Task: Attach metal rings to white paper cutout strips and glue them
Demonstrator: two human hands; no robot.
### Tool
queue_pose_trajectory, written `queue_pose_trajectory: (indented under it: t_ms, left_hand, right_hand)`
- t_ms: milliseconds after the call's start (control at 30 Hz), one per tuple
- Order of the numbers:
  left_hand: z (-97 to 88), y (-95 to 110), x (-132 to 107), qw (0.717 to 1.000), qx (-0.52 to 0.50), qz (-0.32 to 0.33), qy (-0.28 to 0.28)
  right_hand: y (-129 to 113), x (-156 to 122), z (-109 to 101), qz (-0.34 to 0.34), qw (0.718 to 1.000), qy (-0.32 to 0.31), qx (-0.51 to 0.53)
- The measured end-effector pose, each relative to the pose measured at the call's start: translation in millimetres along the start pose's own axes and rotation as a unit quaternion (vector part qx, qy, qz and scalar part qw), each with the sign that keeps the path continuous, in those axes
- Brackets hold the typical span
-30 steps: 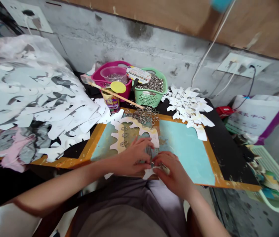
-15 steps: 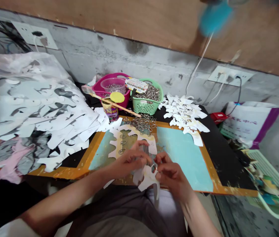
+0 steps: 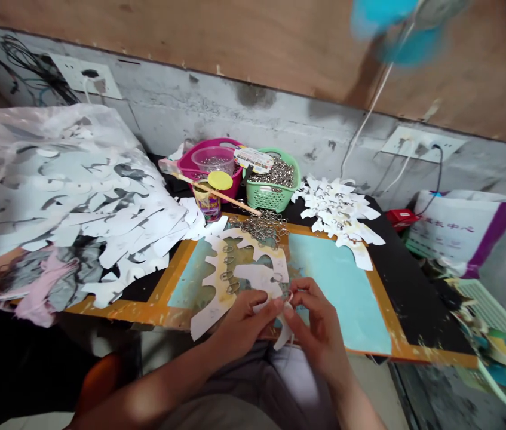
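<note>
Both my hands work together low at the middle of the painted board point(image 3: 342, 292). My left hand point(image 3: 246, 316) and my right hand point(image 3: 315, 322) pinch a white paper cutout point(image 3: 259, 278) between their fingertips. A small metal ring point(image 3: 288, 295) sits at the fingertips, partly hidden by them. Under and left of my left hand lies a larger scalloped white cutout point(image 3: 217, 286), with several metal rings point(image 3: 228, 263) hooked in a row along it. A heap of loose metal rings point(image 3: 259, 227) lies at the board's far edge.
A large pile of white cutouts point(image 3: 77, 203) lies left of the board, and a stack of ringed cutouts point(image 3: 337, 212) lies to its right. Behind stand a green basket of rings point(image 3: 275, 185), a pink basin point(image 3: 208, 167) and a cup holding a wooden stick point(image 3: 205, 200).
My hands have shifted up and left, with the cutout held closer together between them. The larger ringed cutout now shows more fully beneath my left hand. The view has tilted slightly.
</note>
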State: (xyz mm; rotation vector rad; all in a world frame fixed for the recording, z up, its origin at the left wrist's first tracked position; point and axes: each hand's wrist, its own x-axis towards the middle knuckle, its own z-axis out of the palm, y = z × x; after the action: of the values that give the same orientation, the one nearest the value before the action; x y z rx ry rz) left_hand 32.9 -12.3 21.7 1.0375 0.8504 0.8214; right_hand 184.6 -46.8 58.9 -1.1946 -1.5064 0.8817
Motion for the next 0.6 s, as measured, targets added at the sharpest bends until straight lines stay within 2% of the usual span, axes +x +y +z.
queue_pose_trajectory:
  t_ms: [100,200,267,333,400,500,600]
  left_hand:
    - [-4.4,2.5,2.7,0.999,0.007,0.002,-0.047]
    - [-5.8,9.0,0.6,0.996,-0.022,-0.014,-0.08]
    - [-5.4,14.7,-0.2,0.994,-0.011,-0.017,-0.105]
    - [-5.1,18.4,-0.2,0.99,0.026,-0.016,-0.136]
    - [-5.5,18.3,0.0,0.99,0.044,-0.008,-0.13]
    - [-8.3,11.4,-0.8,0.995,0.049,0.011,-0.09]
    - [-12.7,1.2,-1.2,0.992,0.087,0.028,-0.088]
  right_hand:
    - [-1.9,0.5,-5.2,-0.001,0.999,-0.018,0.032]
    - [-3.6,6.5,-10.2,0.004,1.0,0.012,0.0]
    - [-4.2,10.8,-11.9,0.014,1.0,0.001,0.005]
    - [-4.7,12.9,-10.5,0.041,0.998,-0.027,0.039]
    - [-5.2,12.4,-5.4,0.085,0.992,-0.023,0.095]
    - [-4.4,9.3,7.1,0.162,0.96,0.016,0.229]
    - [0.4,8.8,17.0,0.199,0.916,0.016,0.348]
